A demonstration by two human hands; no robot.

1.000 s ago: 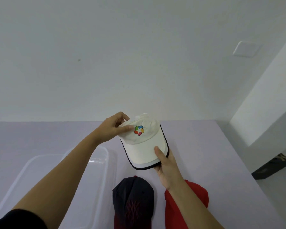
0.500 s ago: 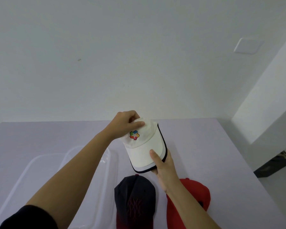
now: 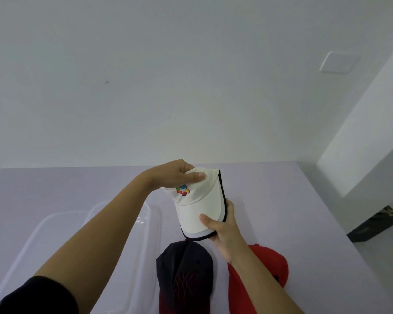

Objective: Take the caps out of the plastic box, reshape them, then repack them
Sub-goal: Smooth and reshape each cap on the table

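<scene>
A cream cap (image 3: 199,200) with a colourful logo and a dark-edged brim is held up above the lilac table (image 3: 281,200). My left hand (image 3: 175,175) grips its crown from the top, thumb laid across the front panel. My right hand (image 3: 222,230) pinches the brim's lower right edge, thumb on top. Below it a dark navy cap (image 3: 185,275) with a red logo lies on the table, and a red cap (image 3: 266,270) lies to its right, partly under my right forearm. The clear plastic box (image 3: 145,225) stands at the left, partly behind my left arm.
A white wall rises behind the table's far edge. At the right the table ends above a grey floor, where a dark object (image 3: 377,225) lies near a white ledge. A switch plate (image 3: 339,62) sits high on the wall.
Both hands have turned the cream cap, swinging the brim round and curling it narrower. My left hand has slid further over the crown.
</scene>
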